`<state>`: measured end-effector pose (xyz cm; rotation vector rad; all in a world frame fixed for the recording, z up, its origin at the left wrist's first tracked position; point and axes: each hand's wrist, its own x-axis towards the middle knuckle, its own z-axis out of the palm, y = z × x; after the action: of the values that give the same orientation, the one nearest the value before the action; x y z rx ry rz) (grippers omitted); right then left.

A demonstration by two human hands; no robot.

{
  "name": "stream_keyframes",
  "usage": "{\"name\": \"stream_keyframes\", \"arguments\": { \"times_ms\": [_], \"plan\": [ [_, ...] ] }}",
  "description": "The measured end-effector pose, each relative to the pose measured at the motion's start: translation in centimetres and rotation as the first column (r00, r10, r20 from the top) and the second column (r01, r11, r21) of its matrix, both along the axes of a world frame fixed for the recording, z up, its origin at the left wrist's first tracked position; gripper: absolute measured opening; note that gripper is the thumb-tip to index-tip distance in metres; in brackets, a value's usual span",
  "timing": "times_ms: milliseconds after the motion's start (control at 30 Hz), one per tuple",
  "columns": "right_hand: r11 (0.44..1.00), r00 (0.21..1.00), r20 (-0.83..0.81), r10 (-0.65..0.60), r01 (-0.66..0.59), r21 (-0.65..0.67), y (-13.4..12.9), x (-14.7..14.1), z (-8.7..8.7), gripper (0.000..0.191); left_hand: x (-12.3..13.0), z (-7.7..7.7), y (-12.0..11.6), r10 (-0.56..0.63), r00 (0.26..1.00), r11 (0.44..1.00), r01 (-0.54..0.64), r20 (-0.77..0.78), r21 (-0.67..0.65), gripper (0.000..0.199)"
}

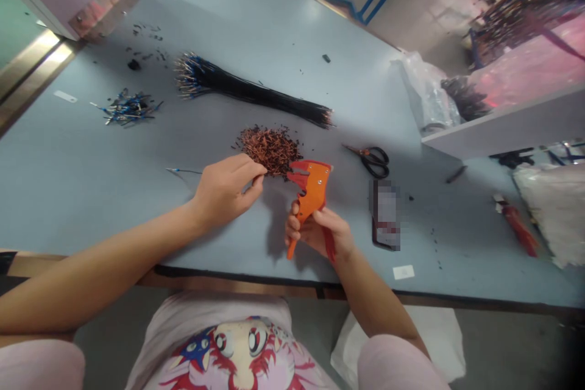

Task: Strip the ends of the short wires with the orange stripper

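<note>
My right hand is wrapped around the handles of an orange and red wire stripper, its jaws facing left. My left hand is closed in a pinch on a thin black wire, whose blue and silver tipped end sticks out to the left behind the hand. The wire's other end is hidden by the fingers or too small to make out. Just beyond the fingertips and the stripper's jaws lies a heap of copper-coloured and black scraps.
A bundle of black wires lies across the back. Short blue-and-silver tipped pieces are piled at left. On the right are black-handled scissors, a blurred-out phone-like object, a white label and a red-handled tool.
</note>
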<state>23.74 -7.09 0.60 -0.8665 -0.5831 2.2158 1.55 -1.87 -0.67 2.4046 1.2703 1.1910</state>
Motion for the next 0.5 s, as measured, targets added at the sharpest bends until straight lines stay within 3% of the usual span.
{"name": "stream_keyframes", "arguments": {
  "times_ms": [500],
  "plan": [
    [0.998,0.998,0.007,0.063,-0.063,0.022,-0.64,-0.27,-0.75,0.034,0.07,-0.13,0.0,-0.047,0.999,0.999,0.047,0.026,0.013,0.009]
  ]
}}
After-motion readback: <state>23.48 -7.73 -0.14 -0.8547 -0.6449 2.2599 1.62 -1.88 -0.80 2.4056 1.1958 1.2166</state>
